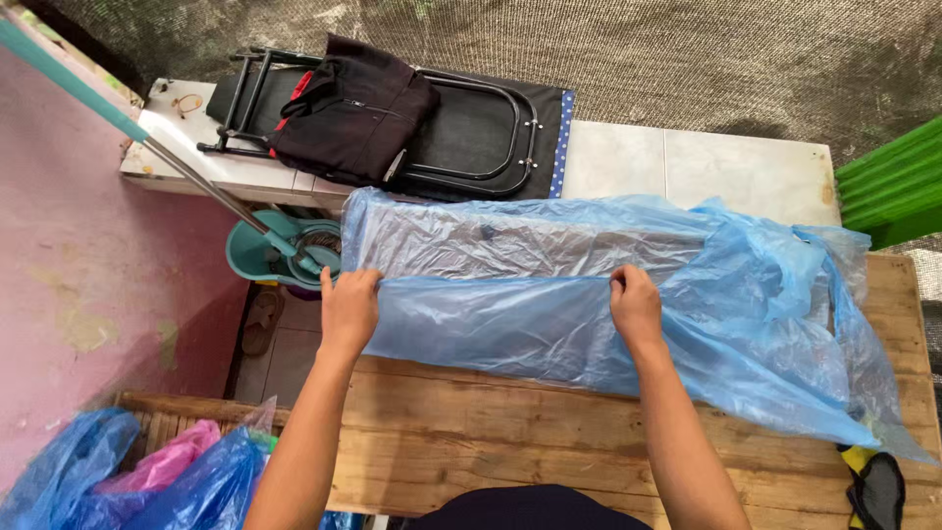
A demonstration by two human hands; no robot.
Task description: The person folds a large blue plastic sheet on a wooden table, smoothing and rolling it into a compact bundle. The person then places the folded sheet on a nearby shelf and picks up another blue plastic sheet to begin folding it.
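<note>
The wooden table (549, 442) is lying nearest me; on it, the blue plastic sheet (589, 294) is spreading. My left hand (348, 309) and right hand (635, 304) are both pinching its folded edge.

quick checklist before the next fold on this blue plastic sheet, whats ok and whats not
1. Left hand grips the folded edge of the blue plastic sheet: ok.
2. Right hand pinches the same edge: ok.
3. Fold line between the hands straight: ok, it runs nearly level.
4. Right part of the sheet flat: not ok, it is bunched and wrinkled past the right hand.
5. Sheet fully on the wooden table: not ok, the far edge hangs over toward the tiled ledge.
6. Layers underneath aligned: cannot tell, they are hidden.
</note>
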